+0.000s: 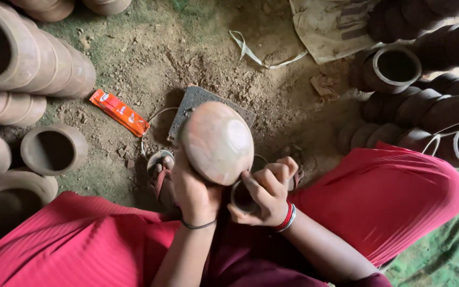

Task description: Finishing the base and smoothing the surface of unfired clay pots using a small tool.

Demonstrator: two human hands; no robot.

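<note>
A rounded clay pot (217, 142) is being held up above the lap, over the earthen floor (150, 64), its domed base turned toward the camera and its mouth facing away and down, so that the pot's axis is running roughly from the person's chest outward and slightly left. The left hand (195, 191) is being kept closed around the pot's lower left edge, fingers wrapped under the rim side; the pot is being borne by this hand, which is the nearer of the two to its body. The right hand (265, 192) is being held curled, just below and to the right of the pot, apparently closed on a small dark round cup (243, 196); whether anything else is being pinched in its fingers cannot be told. The pot's lower right edge is lying directly above and touching or nearly touching the right thumb side. A dark flat slab (200, 101) is lying on the floor behind the pot, an orange wrapper (119, 111) to its left. Stacked clay pots (27, 64) are being stored at left, darker pots (426, 101) at right.
</note>
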